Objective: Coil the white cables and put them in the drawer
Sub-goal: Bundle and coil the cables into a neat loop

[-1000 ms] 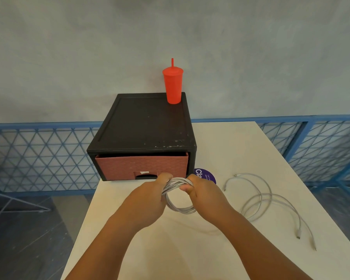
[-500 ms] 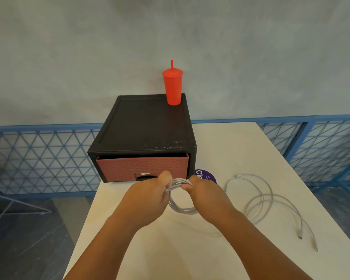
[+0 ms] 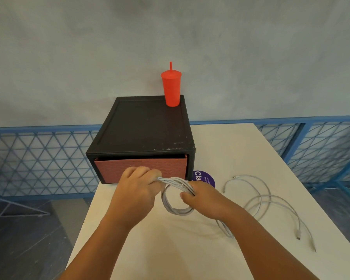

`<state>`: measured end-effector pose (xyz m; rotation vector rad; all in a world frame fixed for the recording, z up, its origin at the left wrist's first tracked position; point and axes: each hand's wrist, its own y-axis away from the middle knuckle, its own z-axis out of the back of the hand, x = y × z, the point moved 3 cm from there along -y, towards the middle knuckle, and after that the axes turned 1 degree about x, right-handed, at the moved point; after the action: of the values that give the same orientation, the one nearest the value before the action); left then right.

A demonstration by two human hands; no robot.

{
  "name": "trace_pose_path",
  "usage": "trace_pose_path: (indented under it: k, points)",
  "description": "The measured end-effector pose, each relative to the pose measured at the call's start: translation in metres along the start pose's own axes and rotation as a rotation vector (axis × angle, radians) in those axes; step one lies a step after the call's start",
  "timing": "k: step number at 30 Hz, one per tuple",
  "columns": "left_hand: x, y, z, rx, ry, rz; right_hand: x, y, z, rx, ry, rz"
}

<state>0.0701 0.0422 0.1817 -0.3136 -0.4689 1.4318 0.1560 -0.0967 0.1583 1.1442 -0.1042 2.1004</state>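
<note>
Here both hands, left [image 3: 137, 190] and right [image 3: 202, 199], closed on coil [image 3: 177, 209], keeping loops together before shut drawer [image 3: 139, 168]; second cable [image 3: 271, 201] lay loose on surface [image 3: 230, 150].

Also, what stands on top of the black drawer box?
Only a red plastic tumbler with lid and straw stands there, upright at the back right corner of the black drawer box. What the closed reddish woven drawer holds is hidden.
</note>
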Motion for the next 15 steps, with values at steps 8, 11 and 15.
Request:
trace_pose_path:
  k: [8,11,15]
  points:
    - [0.0,0.0,-0.004,0.028,0.068,0.186,0.0,-0.003,-0.004,0.079,-0.033,-0.107]
    - [-0.003,0.003,-0.017,0.201,0.327,0.383,-0.002,0.0,-0.003,0.11,-0.142,-0.111]
    - [-0.015,0.002,-0.028,0.274,0.729,0.444,0.0,0.005,0.001,0.146,-0.299,-0.066]
